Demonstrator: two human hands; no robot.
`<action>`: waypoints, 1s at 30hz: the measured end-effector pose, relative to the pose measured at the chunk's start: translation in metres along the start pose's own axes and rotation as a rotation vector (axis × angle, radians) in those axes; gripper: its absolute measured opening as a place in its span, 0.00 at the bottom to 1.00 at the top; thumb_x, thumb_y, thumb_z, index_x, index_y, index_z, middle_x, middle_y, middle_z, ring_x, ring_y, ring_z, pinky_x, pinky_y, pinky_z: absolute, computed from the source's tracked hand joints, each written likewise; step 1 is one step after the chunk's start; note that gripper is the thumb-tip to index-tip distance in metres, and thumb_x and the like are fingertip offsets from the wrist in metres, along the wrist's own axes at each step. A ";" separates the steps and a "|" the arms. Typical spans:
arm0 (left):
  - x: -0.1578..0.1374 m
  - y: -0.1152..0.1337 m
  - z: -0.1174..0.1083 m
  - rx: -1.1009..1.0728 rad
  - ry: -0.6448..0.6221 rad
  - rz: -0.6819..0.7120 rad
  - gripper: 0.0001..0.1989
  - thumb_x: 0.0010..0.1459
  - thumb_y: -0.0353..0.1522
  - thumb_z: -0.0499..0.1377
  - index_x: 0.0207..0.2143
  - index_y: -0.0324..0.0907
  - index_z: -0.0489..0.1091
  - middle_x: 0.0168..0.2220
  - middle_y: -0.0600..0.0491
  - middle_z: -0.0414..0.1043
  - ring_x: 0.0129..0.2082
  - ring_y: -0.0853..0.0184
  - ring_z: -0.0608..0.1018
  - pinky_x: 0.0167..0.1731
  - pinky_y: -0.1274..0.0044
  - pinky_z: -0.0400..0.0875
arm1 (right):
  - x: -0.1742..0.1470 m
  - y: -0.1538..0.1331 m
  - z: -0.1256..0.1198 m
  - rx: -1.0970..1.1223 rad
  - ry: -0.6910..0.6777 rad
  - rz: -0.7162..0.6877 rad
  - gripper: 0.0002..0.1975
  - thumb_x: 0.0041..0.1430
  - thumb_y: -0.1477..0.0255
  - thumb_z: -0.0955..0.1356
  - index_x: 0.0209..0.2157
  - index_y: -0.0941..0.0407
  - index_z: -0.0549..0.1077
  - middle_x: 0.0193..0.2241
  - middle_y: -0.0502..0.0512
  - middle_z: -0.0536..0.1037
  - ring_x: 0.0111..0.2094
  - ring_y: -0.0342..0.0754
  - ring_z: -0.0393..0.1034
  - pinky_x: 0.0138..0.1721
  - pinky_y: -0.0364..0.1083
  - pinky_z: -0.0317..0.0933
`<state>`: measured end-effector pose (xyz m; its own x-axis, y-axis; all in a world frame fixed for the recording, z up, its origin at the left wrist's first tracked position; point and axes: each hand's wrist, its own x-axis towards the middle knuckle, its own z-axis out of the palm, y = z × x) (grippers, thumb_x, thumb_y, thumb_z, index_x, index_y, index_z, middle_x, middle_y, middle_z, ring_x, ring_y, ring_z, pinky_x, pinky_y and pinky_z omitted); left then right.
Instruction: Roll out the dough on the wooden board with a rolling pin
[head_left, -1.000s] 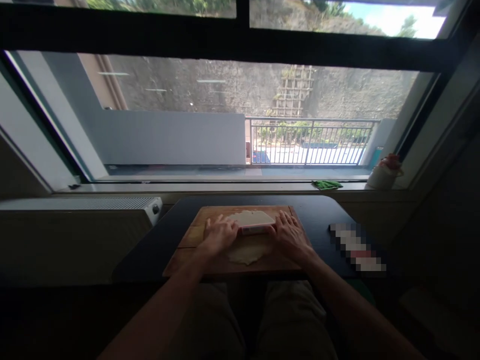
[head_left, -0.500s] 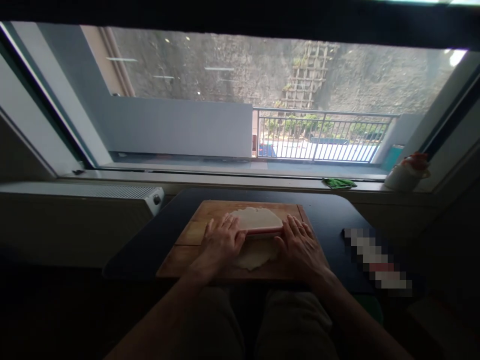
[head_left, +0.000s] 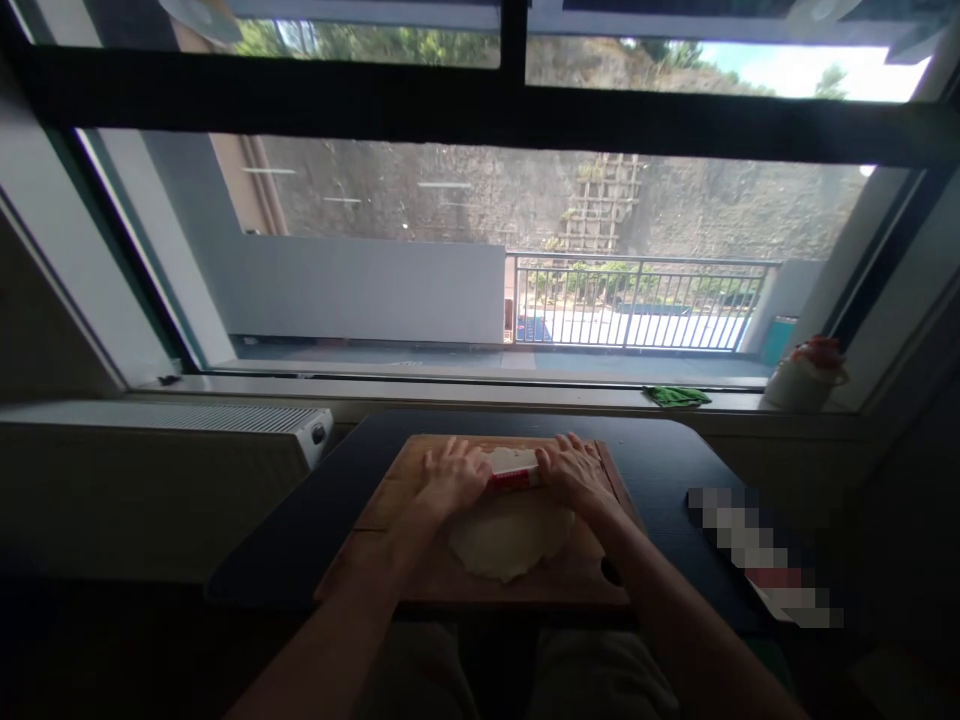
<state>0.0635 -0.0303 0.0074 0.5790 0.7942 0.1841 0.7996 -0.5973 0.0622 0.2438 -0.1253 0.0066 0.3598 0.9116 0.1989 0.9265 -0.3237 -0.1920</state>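
A flat sheet of pale dough [head_left: 510, 535] with an uneven edge lies on the wooden board [head_left: 375, 560]. Across its far part rests a rolling pin [head_left: 514, 478], whose visible middle is red and white. My left hand [head_left: 456, 474] covers the pin's left end, fingers bent over it. At the other end, my right hand [head_left: 574, 472] presses down with its fingers over the pin. Both palms hide the pin's ends. Most of the dough shows on the near side of the pin, with a smaller strip beyond it.
The board sits on a dark table [head_left: 660, 450] with rounded corners. On the table's right lies a blurred-out flat item [head_left: 757, 555]. A green cloth [head_left: 676, 397] and a pale jug [head_left: 806, 378] stand on the windowsill. To the left is a white radiator [head_left: 172, 415].
Both hands have pushed the rolling pin away from me, toward the dough's far edge, and sit closer together. More dough shows on the near side. My view has tilted up.
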 end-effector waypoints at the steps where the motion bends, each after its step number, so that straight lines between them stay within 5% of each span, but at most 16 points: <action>1: -0.013 0.002 0.004 0.008 0.055 0.011 0.24 0.63 0.43 0.39 0.53 0.48 0.64 0.60 0.48 0.59 0.62 0.55 0.56 0.56 0.54 0.49 | -0.014 0.004 0.003 -0.008 0.039 -0.015 0.27 0.65 0.57 0.48 0.54 0.52 0.67 0.61 0.57 0.58 0.63 0.53 0.43 0.60 0.55 0.38; 5: -0.060 0.017 0.012 0.035 0.267 0.068 0.26 0.63 0.44 0.39 0.55 0.45 0.63 0.60 0.49 0.59 0.62 0.57 0.54 0.58 0.57 0.46 | -0.064 0.016 0.012 -0.056 0.193 -0.089 0.29 0.65 0.56 0.51 0.60 0.55 0.57 0.64 0.59 0.51 0.64 0.52 0.39 0.61 0.52 0.33; 8: -0.066 0.023 0.010 0.030 0.282 0.040 0.26 0.63 0.45 0.39 0.54 0.44 0.65 0.59 0.48 0.61 0.62 0.56 0.55 0.58 0.57 0.46 | -0.067 0.014 0.010 -0.075 0.183 -0.070 0.30 0.64 0.54 0.51 0.60 0.58 0.58 0.63 0.62 0.52 0.64 0.55 0.40 0.60 0.54 0.34; 15: 0.008 0.008 -0.006 -0.010 0.019 -0.100 0.22 0.61 0.44 0.43 0.40 0.48 0.73 0.48 0.48 0.73 0.55 0.54 0.66 0.51 0.57 0.56 | 0.012 -0.013 -0.008 -0.009 -0.066 0.035 0.28 0.64 0.57 0.49 0.47 0.51 0.73 0.49 0.61 0.71 0.52 0.57 0.61 0.51 0.58 0.50; 18: 0.025 0.001 -0.010 -0.006 0.009 -0.094 0.20 0.60 0.44 0.45 0.39 0.48 0.74 0.47 0.48 0.74 0.53 0.55 0.68 0.50 0.59 0.59 | 0.029 -0.017 -0.011 0.001 -0.081 0.043 0.26 0.64 0.60 0.51 0.42 0.52 0.76 0.44 0.60 0.74 0.49 0.56 0.64 0.49 0.56 0.53; 25: -0.045 0.018 0.008 0.034 0.246 0.018 0.24 0.63 0.44 0.40 0.51 0.46 0.67 0.58 0.49 0.63 0.62 0.55 0.55 0.58 0.58 0.46 | -0.044 0.001 0.008 -0.015 0.148 -0.035 0.28 0.65 0.58 0.49 0.59 0.57 0.59 0.63 0.60 0.53 0.64 0.53 0.39 0.60 0.55 0.35; 30: -0.076 0.028 0.010 0.026 0.300 0.053 0.27 0.62 0.45 0.41 0.56 0.41 0.62 0.60 0.47 0.60 0.63 0.55 0.54 0.59 0.57 0.44 | -0.073 0.013 0.018 -0.049 0.201 -0.081 0.32 0.63 0.55 0.53 0.62 0.61 0.54 0.64 0.63 0.48 0.65 0.55 0.35 0.61 0.56 0.33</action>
<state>0.0441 -0.1061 -0.0150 0.5504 0.6912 0.4683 0.7756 -0.6310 0.0198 0.2273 -0.1912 -0.0280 0.2946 0.8676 0.4005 0.9556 -0.2683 -0.1217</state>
